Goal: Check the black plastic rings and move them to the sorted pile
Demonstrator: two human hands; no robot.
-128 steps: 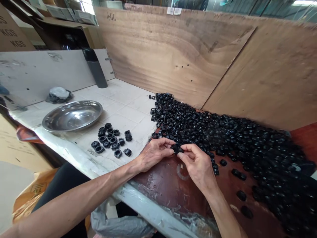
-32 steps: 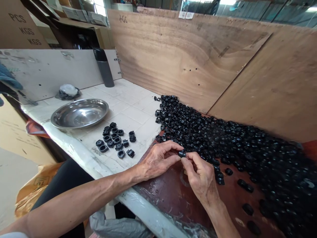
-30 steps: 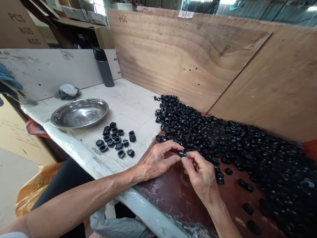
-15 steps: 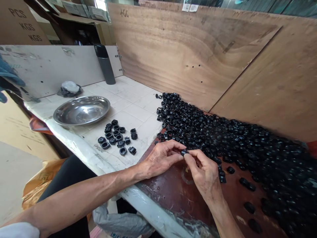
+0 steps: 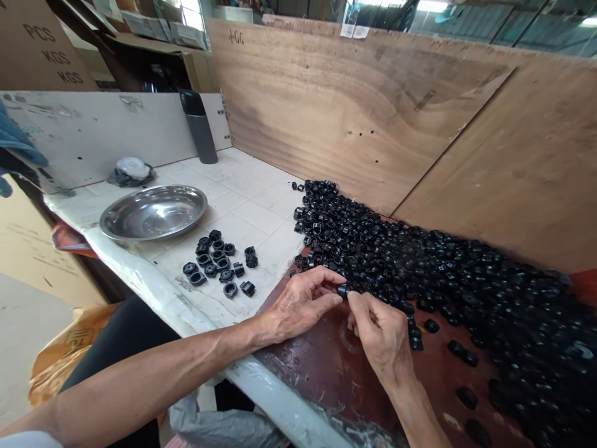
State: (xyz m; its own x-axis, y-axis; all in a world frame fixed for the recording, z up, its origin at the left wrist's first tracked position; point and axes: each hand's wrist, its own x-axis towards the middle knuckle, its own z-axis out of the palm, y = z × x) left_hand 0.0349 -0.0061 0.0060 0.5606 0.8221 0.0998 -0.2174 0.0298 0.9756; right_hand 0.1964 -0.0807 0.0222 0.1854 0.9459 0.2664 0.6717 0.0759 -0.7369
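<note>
Between my two hands is one small black plastic nut-like cap (image 5: 343, 290). My left hand (image 5: 303, 303) pinches it between thumb and fingers from the left. From the right, my right hand (image 5: 380, 326) has its thumb and curled fingers closed at the other end of the cap. Both hands are just above the brown-red board, at the near edge of a large heap of similar black caps (image 5: 373, 236). A smaller group of black caps (image 5: 219, 261) lies to the left on the white tabletop, some showing hollow insides.
A shallow steel bowl (image 5: 153, 213) stands on the white tabletop (image 5: 252, 205) at the left. Behind it are a dark flask (image 5: 199, 127) and a small plastic-wrapped bundle (image 5: 132, 171). A plywood wall (image 5: 354, 112) closes off the back. A grey bag (image 5: 224, 423) hangs below the near edge.
My right fingers have shifted their hold on the cap, which now shows more between the two hands. The view has tilted up slightly. The loose caps have stayed in place.
</note>
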